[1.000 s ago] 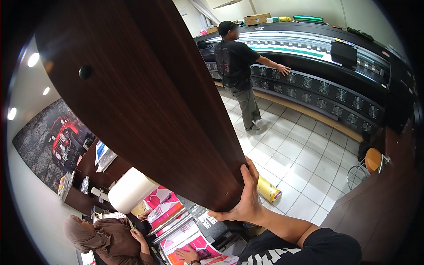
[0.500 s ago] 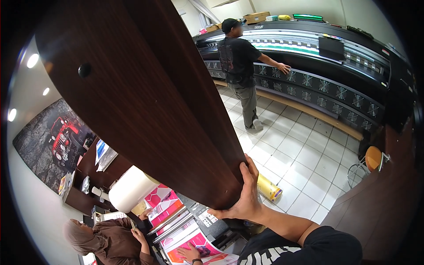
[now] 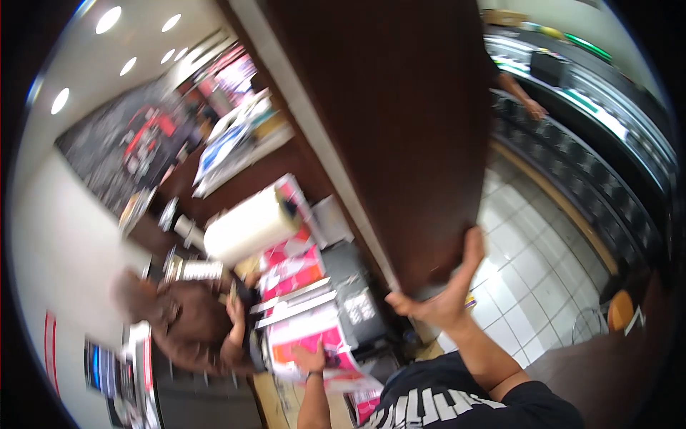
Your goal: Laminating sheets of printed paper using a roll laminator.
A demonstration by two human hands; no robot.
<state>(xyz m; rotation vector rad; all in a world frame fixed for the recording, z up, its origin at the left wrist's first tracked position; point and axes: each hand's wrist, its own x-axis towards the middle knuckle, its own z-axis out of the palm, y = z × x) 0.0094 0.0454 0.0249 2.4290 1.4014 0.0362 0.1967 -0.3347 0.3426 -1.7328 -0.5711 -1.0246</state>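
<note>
My right hand [image 3: 446, 293] grips the lower end of a large dark brown wooden panel [image 3: 386, 143], fingers along its right edge. My left hand [image 3: 310, 354], blurred, lies with fingers spread on a pink-and-white printed sheet [image 3: 325, 336] over a black machine [image 3: 361, 307] with metal bars. A thick white roll [image 3: 246, 229] sits behind the sheets. To the left, a co-worker in brown [image 3: 196, 322] holds something small in one hand.
A second person's arm [image 3: 525, 100] reaches from behind the panel toward a long black printer [image 3: 614, 157]. An orange stool [image 3: 619, 311] stands on white tiles [image 3: 529, 329]. A brown shelf unit with papers [image 3: 182, 182] and a monitor [image 3: 100, 368] are at left.
My view has swung left and blurred: the panel and objects appear farther right, more of the left wall shows, and the person at the printer is now mostly hidden behind the panel.
</note>
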